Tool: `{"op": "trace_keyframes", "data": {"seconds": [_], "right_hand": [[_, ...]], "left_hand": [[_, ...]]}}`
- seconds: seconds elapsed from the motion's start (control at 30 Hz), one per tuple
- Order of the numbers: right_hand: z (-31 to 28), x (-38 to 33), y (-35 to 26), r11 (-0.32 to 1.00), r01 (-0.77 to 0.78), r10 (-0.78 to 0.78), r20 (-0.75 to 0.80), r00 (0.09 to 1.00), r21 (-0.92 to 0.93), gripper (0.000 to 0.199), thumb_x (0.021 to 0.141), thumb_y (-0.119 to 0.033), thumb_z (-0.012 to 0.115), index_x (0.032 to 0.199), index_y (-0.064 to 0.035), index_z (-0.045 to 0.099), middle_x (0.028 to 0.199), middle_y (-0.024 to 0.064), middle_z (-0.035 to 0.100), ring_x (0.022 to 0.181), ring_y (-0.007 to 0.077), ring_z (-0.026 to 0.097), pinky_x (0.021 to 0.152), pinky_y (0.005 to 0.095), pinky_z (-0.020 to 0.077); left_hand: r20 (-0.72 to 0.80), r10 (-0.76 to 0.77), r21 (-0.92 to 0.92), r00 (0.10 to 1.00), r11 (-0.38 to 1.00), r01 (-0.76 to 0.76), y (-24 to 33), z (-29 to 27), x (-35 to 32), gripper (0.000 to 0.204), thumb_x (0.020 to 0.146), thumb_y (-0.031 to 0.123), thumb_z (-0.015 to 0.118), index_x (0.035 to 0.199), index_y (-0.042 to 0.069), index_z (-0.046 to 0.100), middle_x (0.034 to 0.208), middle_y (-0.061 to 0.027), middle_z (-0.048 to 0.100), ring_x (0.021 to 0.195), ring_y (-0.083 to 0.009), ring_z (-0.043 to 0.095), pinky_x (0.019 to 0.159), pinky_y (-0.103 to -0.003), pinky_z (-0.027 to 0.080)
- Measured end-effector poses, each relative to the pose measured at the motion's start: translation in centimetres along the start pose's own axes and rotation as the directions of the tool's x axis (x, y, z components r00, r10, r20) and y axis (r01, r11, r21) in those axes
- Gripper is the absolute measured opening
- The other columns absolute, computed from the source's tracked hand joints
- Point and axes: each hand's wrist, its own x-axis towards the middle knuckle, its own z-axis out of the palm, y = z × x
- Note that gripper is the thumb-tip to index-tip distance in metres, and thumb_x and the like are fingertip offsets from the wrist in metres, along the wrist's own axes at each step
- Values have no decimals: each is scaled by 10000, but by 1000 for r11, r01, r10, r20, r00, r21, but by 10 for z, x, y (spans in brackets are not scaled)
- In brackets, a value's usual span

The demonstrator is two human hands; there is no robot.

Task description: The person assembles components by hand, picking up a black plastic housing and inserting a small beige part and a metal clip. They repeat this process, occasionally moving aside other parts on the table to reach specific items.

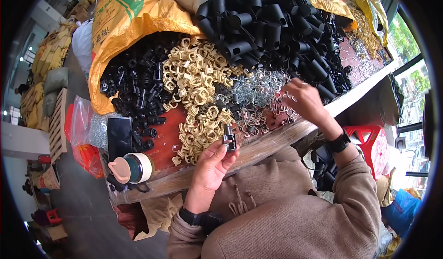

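My left hand (pixel 211 169), near the table's front edge, grips a small black plastic fitting (pixel 229 141) between thumb and fingers, held upright with a cut-out in its side. To the right, my right hand (pixel 304 100) is over the small bent wire clips (pixel 282 110), its fingers drawn together in a pinch. Whatever those fingertips hold is too small to make out. A pile of cream plastic clips (pixel 196 81) lies just beyond my left hand. Small silvery metal pieces (pixel 251 90) are heaped between the cream clips and my right hand.
Black fittings (pixel 140 90) spill from a yellow sack (pixel 108 51) at left. Black tubes (pixel 272 26) are piled at the back. A phone (pixel 119 136) and a lidded cup (pixel 134 167) stand at the left edge. A red stool (pixel 367 141) is at right.
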Motion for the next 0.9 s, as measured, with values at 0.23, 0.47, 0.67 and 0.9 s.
{"op": "trace_keyframes", "data": {"seconds": [0.23, 0.47, 0.67, 0.9], "right_hand": [[22, -14, 43, 996, -92, 92, 9, 996, -15, 130, 702, -130, 567, 788, -43, 521, 750, 118, 529, 672, 303, 539, 575, 362, 446], [24, -14, 35, 919, -29, 57, -60, 997, 393, 111, 741, -114, 561, 768, -10, 532, 645, 103, 537, 562, 229, 539, 508, 315, 424], [13, -17, 13, 354, -357, 217, 295, 931, 865, 169, 827, -158, 519, 771, -1, 548, 581, 18, 541, 516, 56, 502, 446, 197, 391], [10, -18, -30, 181, -420, 79, 412, 908, 889, 168, 843, -159, 496, 773, -14, 542, 629, 8, 551, 496, 47, 486, 451, 160, 389]], "left_hand": [[26, -14, -36, 1000, 999, 15, -8, 2, 9, 197, 808, 103, 526, 990, 29, 538, 929, -119, 576, 794, -171, 579, 671, -230, 493], [23, -18, -19, 1000, 1000, 19, -9, 5, 5, 191, 810, 116, 525, 984, 39, 541, 927, -109, 577, 788, -162, 576, 663, -231, 490], [33, -16, 3, 999, 1000, 16, -10, 10, 5, 195, 812, 127, 526, 987, 43, 537, 928, -100, 577, 789, -156, 574, 676, -237, 482], [71, 9, 26, 997, 1000, -11, -17, 18, 10, 198, 820, 143, 519, 1008, 86, 534, 938, -81, 577, 835, -161, 566, 733, -271, 457]]}}
